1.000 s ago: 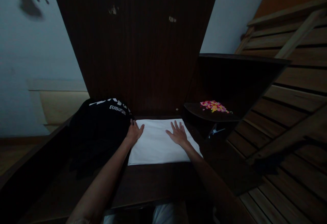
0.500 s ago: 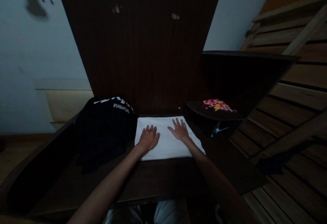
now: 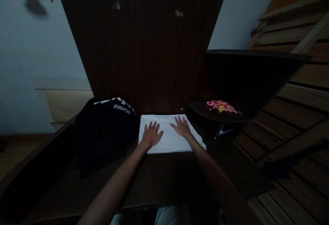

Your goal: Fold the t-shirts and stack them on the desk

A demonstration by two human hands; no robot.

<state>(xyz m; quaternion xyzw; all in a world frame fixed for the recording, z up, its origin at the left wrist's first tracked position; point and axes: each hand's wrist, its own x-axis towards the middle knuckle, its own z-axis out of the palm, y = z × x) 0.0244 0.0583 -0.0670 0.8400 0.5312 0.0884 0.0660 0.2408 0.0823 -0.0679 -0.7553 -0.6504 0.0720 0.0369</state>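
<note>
A folded white cloth (image 3: 167,139) lies flat on the dark wooden desk (image 3: 164,180), close to the upright back panel. On its left part rests my left hand (image 3: 152,135), palm down with the fingers spread. My right hand (image 3: 182,127) lies flat on the cloth's upper right part, its fingers apart too. Neither hand grips anything. Beside the cloth on the left sits a heap of black clothing (image 3: 108,129) with white lettering. The dimness hides what kind of garment the white cloth is.
A small rounded shelf (image 3: 197,110) on the right carries a pile of pink, red and yellow bits (image 3: 222,106). Below it is a dark item with a pale mark (image 3: 226,132). Wooden slats (image 3: 308,91) stand at the far right. A tall dark panel (image 3: 149,53) rises behind the desk.
The white cloth has slid slightly away from me toward the back panel, with both hands on it. My left hand's fingers are spread wider now. The view has shifted a little.
</note>
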